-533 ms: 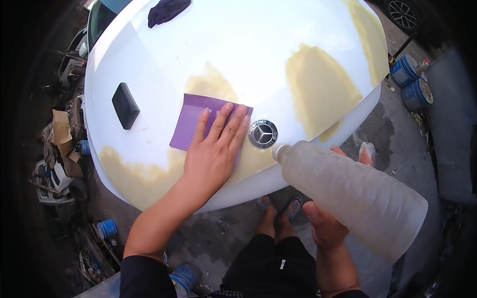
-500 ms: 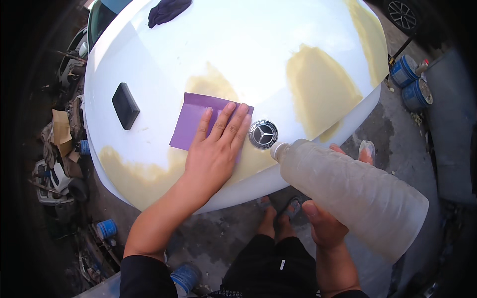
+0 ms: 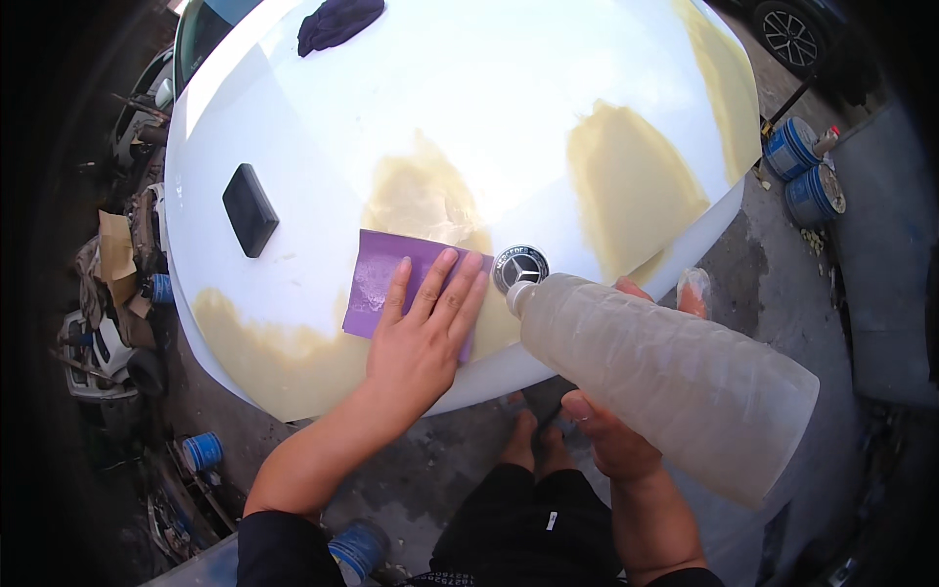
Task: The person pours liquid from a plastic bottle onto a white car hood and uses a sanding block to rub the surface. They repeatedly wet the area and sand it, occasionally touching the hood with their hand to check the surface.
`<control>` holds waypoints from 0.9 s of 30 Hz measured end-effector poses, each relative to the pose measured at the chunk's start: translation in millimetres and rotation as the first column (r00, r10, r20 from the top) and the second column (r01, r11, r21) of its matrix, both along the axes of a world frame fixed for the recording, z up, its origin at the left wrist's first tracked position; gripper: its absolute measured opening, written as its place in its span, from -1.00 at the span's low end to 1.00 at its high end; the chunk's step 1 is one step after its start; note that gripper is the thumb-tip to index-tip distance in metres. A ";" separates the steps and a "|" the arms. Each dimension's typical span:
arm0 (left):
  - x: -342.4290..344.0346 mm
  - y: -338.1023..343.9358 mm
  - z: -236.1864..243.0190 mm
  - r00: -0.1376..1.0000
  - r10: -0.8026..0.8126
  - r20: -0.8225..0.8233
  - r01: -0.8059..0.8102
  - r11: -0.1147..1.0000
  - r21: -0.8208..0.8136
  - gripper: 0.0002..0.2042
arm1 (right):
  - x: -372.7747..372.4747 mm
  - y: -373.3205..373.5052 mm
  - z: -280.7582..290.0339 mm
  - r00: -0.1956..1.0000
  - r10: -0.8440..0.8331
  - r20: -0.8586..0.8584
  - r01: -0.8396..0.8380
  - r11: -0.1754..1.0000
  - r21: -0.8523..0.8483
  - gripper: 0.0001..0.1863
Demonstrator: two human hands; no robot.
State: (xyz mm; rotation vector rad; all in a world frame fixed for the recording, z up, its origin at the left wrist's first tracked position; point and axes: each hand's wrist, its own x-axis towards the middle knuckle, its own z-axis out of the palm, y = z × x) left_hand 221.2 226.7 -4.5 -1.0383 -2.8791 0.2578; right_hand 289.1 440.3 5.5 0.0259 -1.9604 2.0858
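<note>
My left hand (image 3: 421, 338) lies flat, fingers stretched out, on a purple sheet of sandpaper (image 3: 380, 259). Water beads wet the paper's left part. Under it is a white car hood (image 3: 489, 108) with tan patches; the paper covers part of the middle patch (image 3: 421, 191), whose surface glistens. In my right hand (image 3: 621, 440) is a cloudy plastic bottle (image 3: 675, 377), tilted with its neck toward the hood, close by the round emblem (image 3: 520, 266). The bottle hides most of that hand; one fingertip has a whitish wrapping.
A black block (image 3: 249, 210) rests on the hood's left side, and a dark cloth (image 3: 337, 24) lies farther up. Blue buckets (image 3: 817, 191) stand on the floor at right, others at lower left (image 3: 359, 548). Car parts and cardboard (image 3: 115, 249) are piled at left.
My left hand and the sandpaper have slid toward me, uncovering more of the middle patch. Water now shows on paper and patch. The bottle has shifted slightly left.
</note>
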 end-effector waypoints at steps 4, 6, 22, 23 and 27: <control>-23.8 13.7 14.6 0.999 0.046 0.021 -0.047 0.997 0.056 -0.38 | 0.7 -3.3 -0.3 1.000 0.006 -0.005 -0.006 1.000 0.002 0.08; -24.4 11.6 14.0 0.998 0.041 0.045 -0.044 0.997 0.065 -0.36 | 1.5 -3.6 -0.5 1.000 0.008 -0.004 -0.008 1.000 0.003 0.09; 4.4 1.8 -2.7 0.974 -0.042 0.223 0.021 0.995 0.094 -0.07 | 1.1 3.3 -3.5 0.999 0.042 0.014 -0.042 0.999 0.017 0.14; 3.7 -1.1 -6.7 0.977 -0.047 0.209 0.022 0.992 0.123 -0.07 | 0.4 3.2 -3.2 0.999 0.045 0.011 -0.046 0.999 0.017 0.14; -6.2 0.4 -5.4 0.991 -0.041 0.128 0.019 0.985 0.171 -0.13 | -2.5 2.6 -4.0 0.998 0.058 0.003 -0.058 0.998 0.019 0.15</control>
